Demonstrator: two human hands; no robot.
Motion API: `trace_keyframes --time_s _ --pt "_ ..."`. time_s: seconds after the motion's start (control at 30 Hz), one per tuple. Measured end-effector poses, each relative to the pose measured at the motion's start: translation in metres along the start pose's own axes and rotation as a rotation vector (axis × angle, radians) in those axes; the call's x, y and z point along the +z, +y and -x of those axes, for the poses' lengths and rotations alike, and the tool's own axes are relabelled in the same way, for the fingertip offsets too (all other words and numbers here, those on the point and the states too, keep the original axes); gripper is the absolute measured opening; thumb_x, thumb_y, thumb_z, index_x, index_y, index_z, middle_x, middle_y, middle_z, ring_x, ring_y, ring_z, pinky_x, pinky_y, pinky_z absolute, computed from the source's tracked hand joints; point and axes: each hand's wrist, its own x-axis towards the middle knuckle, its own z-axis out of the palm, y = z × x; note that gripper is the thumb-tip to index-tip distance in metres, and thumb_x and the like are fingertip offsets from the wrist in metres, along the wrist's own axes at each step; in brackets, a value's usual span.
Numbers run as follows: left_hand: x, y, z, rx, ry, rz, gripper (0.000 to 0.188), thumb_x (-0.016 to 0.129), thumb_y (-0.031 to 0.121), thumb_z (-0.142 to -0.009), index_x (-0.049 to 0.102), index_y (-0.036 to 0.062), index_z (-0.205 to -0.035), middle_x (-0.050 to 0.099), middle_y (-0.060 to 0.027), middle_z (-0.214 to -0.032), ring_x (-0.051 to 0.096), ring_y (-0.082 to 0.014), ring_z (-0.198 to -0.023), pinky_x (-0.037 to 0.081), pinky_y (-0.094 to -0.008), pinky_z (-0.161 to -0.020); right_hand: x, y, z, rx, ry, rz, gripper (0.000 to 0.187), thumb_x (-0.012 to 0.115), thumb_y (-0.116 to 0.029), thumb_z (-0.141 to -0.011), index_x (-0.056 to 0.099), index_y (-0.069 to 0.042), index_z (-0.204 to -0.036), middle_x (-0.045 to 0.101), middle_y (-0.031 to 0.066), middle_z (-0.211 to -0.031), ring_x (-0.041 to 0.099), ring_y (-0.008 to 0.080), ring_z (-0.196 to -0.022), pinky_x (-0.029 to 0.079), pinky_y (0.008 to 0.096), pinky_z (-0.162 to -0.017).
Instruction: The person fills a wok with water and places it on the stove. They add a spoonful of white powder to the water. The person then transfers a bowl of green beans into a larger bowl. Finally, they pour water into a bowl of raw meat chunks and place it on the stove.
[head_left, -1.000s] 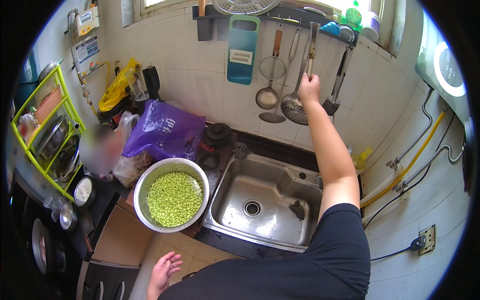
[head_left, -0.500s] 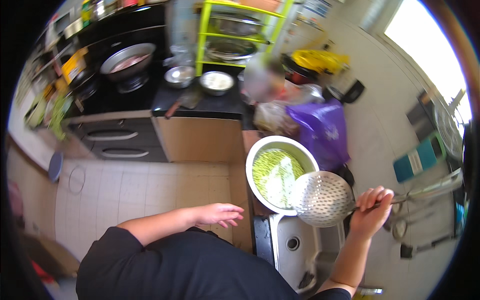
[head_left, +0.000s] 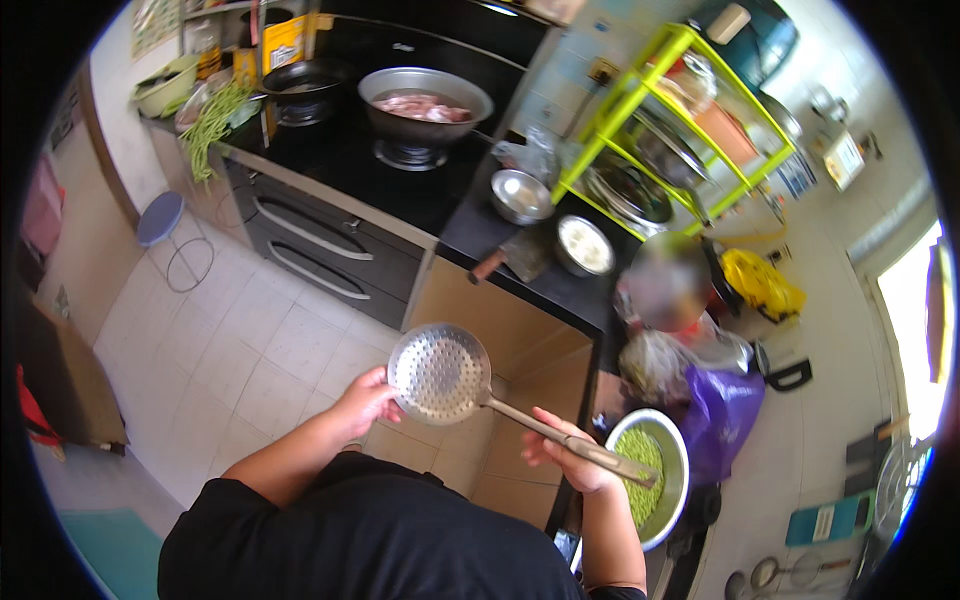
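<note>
A round perforated metal skimmer [head_left: 438,372] with a long handle is in front of my body, its bowl to the left. My left hand [head_left: 362,405] is closed on the bowl's left rim. Across my right hand [head_left: 583,474] lies the handle, held loosely with the fingers partly spread. Just beyond that hand stands a white basin [head_left: 683,480] of small green cut pieces [head_left: 636,449], partly covered by the handle and forearm.
On the stove are a large metal basin [head_left: 425,125] of pinkish meat and a black pan [head_left: 300,82]. A cleaver [head_left: 522,255] and small metal bowls [head_left: 521,197] lie on the counter. Farther right are a green rack [head_left: 625,105] and purple bag [head_left: 722,420]. A stool [head_left: 161,219] stands left.
The skimmer has moved left from the wall side by the basin to in front of me. My left hand has taken hold of its rim. The view has turned left toward the stove.
</note>
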Motion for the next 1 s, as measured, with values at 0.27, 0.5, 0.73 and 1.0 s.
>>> trace_keyframes --time_s 0.27,0.5,0.73,1.0 --pt "-0.145 0.088 -0.021 0.236 0.302 -0.168 0.033 0.043 0.007 -0.085 0.045 0.0024 -0.119 0.057 -0.0064 -0.091 0.055 -0.0117 -0.066 0.048 -0.0247 -0.056 0.02 0.026 -0.144 0.309 -0.543 -0.978 0.061 0.035 -0.042 -0.09 0.027 0.007 -0.126 0.046 0.0347 -0.108 0.06 0.0422 -0.077 0.055 0.04 -0.055" --pt "-0.185 0.148 -0.069 0.35 0.299 -0.143 0.039 0.045 0.01 -0.087 0.039 0.0057 -0.126 0.055 -0.0064 -0.104 0.055 -0.014 -0.087 0.048 -0.0273 -0.069 0.048 -0.017 -0.212 0.41 -0.315 -0.538 0.048 0.057 -0.014 -0.08 0.037 0.001 -0.121 0.052 0.013 -0.071 0.048 0.0143 -0.043 0.038 0.0225 -0.036" --pt "-0.17 0.212 -0.14 0.442 0.116 -0.035 0.048 0.04 0.011 -0.089 0.027 0.0102 -0.134 0.039 -0.0136 -0.131 0.049 -0.0235 -0.109 0.042 -0.0354 -0.084 0.032 -0.086 -0.26 -0.088 0.018 -0.09 0.056 0.062 -0.011 -0.074 0.038 0.001 -0.124 0.05 0.0064 -0.062 0.044 0.0106 -0.04 0.035 0.02 -0.036" --pt "-0.202 0.268 -0.198 0.278 0.184 -0.212 0.033 0.038 0.01 -0.09 0.042 0.0037 -0.121 0.053 -0.0129 -0.114 0.054 -0.0201 -0.098 0.043 -0.0312 -0.08 -0.021 -0.19 -0.406 -0.168 0.352 0.42 0.055 0.049 -0.004 -0.081 0.031 -0.005 -0.132 0.05 0.0003 -0.077 0.044 0.0046 -0.056 0.037 0.018 -0.05"
